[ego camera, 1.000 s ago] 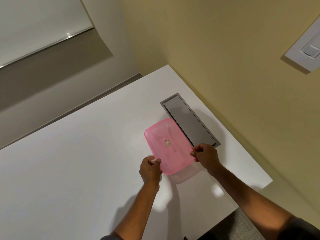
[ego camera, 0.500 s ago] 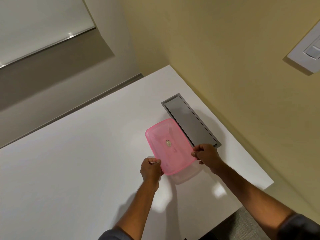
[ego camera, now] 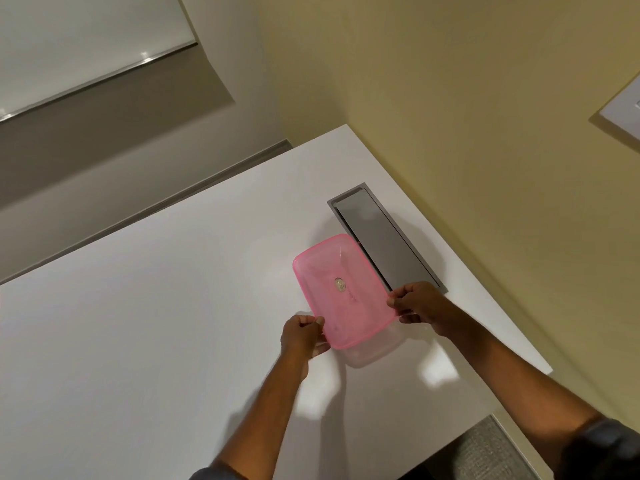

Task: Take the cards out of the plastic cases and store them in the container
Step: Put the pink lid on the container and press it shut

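Observation:
A translucent pink plastic lid (ego camera: 341, 289) with a small round sticker in its middle lies over a clear container (ego camera: 372, 353), whose near rim shows just below it on the white table (ego camera: 138, 323). My left hand (ego camera: 303, 336) grips the lid's near left corner, fingers curled around its edge. My right hand (ego camera: 417, 304) pinches the lid's right edge near the corner. No cards or card cases can be seen; what the container holds is hidden by the lid.
A grey metal cable hatch (ego camera: 384, 237) is set flush into the table just behind the lid. The yellow wall (ego camera: 450, 116) runs along the table's right edge, with a white switch plate (ego camera: 627, 112) on it. The table's near right corner ends by grey carpet (ego camera: 485, 452).
Both hands keep the same hold on the pink lid. The lid's near edge has lifted slightly, so the clear container's rim shows more beneath it.

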{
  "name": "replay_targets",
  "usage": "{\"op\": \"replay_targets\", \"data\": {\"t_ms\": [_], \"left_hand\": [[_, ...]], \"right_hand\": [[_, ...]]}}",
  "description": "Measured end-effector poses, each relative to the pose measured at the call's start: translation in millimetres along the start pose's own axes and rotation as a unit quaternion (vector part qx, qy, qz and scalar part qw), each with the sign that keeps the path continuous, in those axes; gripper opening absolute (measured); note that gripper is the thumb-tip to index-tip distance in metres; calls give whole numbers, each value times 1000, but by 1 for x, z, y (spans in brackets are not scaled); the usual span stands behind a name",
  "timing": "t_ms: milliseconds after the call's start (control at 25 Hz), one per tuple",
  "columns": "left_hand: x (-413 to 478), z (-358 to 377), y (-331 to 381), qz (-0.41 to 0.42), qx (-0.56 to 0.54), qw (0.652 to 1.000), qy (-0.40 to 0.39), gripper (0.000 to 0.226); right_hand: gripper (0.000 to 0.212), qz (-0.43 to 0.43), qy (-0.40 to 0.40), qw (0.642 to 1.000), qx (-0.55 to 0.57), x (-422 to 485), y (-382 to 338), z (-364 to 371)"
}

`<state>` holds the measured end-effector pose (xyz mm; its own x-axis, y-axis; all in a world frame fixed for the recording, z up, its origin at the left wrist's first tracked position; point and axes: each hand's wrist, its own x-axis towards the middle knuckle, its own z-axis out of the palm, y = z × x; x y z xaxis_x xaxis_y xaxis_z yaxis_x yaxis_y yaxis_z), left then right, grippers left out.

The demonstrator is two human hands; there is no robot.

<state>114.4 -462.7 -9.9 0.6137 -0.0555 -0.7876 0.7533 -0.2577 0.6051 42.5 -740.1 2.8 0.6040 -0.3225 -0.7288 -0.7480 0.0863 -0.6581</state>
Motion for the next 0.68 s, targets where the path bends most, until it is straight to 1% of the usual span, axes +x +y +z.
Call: {"op": "replay_targets", "data": {"t_ms": [80,120,240,320,400,480,560,680], "left_hand": [[6,-17,7,0,-5,999,-38,28],[11,-24,14,10,-9,999,-41,33],[28,-32,44,58,-40,998,-2,41],[39,-28,68,85,-34,996,16,44],[49,-21,86,101,-11,995,22,43],[59,-15,97,103,3,994,27,38],[67,-10,101,102,20,994,43,32],[78,-8,103,103,55,991,66,23]], "right_hand": [[35,-30,-16,999,26,3,-8,-4],[39,-50,-11,998,31,5,-15,-3],[39,-119,17,993,-13,19,-44,14],[39,-161,40,984,-57,31,-67,31],[39,-182,68,977,-89,45,-87,45],[38,-191,82,973,-97,58,-100,54],[33,-187,96,971,-111,68,-106,57],[25,-171,93,975,-107,79,-109,55]]}}
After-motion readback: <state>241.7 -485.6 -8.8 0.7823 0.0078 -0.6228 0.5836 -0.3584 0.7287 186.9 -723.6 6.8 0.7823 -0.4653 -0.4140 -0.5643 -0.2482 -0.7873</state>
